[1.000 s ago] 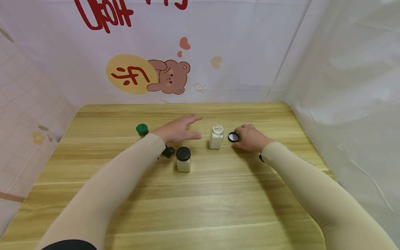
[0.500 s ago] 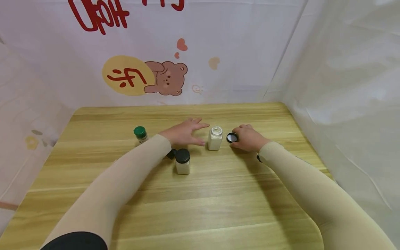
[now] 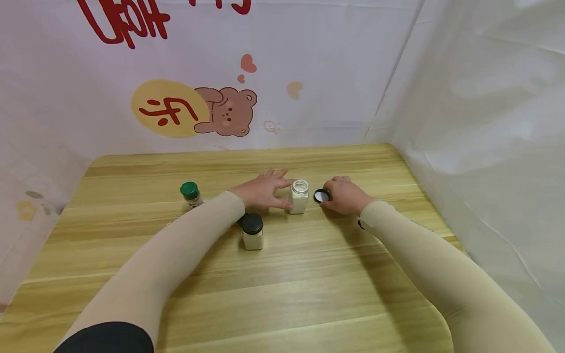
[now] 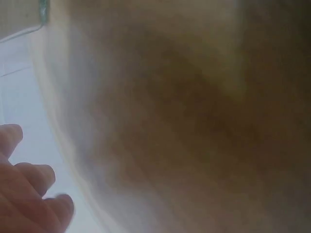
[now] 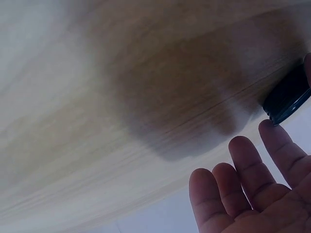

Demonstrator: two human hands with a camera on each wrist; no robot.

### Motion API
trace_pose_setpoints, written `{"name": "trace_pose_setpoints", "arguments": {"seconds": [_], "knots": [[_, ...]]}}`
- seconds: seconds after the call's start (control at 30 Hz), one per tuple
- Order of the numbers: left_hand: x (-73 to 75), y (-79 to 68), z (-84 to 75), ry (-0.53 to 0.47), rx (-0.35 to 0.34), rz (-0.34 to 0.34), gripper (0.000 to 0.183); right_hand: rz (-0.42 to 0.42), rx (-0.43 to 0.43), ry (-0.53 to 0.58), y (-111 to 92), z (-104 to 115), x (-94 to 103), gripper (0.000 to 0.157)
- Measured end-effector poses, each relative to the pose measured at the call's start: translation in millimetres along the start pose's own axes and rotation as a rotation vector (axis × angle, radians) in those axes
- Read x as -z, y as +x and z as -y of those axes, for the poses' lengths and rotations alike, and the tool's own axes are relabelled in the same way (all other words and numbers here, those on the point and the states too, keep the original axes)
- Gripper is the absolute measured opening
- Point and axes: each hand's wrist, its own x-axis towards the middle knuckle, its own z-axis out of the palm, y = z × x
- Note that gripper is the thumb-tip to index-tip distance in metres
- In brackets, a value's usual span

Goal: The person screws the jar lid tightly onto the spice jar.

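Observation:
In the head view an uncapped glass jar (image 3: 298, 202) of white contents stands upright between my hands. My left hand (image 3: 263, 190) reaches in from its left with thumb and forefinger extended; their tips are at the jar's side. Just right of the jar lies a black jar lid (image 3: 321, 196), its white inner face up. My right hand (image 3: 345, 196) pinches the lid's rim with thumb and forefinger. From the right wrist view, the forefinger touches the lid (image 5: 289, 94), while the other fingers (image 5: 245, 155) extend apart from it. The left wrist view has only a corner of the jar (image 4: 22, 19).
A second jar with a black lid (image 3: 253, 231) stands before my left wrist. Behind the left forearm is a green-capped bottle (image 3: 191, 192), partly hidden. A printed white sheet (image 3: 344, 63) hangs behind the wooden table (image 3: 300, 284), and white sheeting rises at the right.
My left hand has moved right, from well short of the uncapped jar up to its side. The right hand stays at the lid. The head view has shifted slightly to the right.

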Motion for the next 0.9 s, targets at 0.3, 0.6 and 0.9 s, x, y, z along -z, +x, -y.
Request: {"name": "trace_pose_setpoints", "arguments": {"seconds": [0.3, 0.6, 0.9], "knots": [[-2.4, 0.8, -0.9, -0.018, 0.077, 0.076, 0.089, -0.003, 0.001, -0.011, 1.9, 1.7, -1.1, 0.048], [-2.1, 4.4, -4.5, -0.023, 0.08, 0.105, 0.084, 0.0, -0.006, -0.003, 5.1, 1.4, -2.6, 0.047], [-1.8, 3.6, -5.9, -0.022, 0.086, 0.112, 0.083, -0.004, -0.004, 0.004, 6.4, -0.5, -4.0, 0.045]]}}
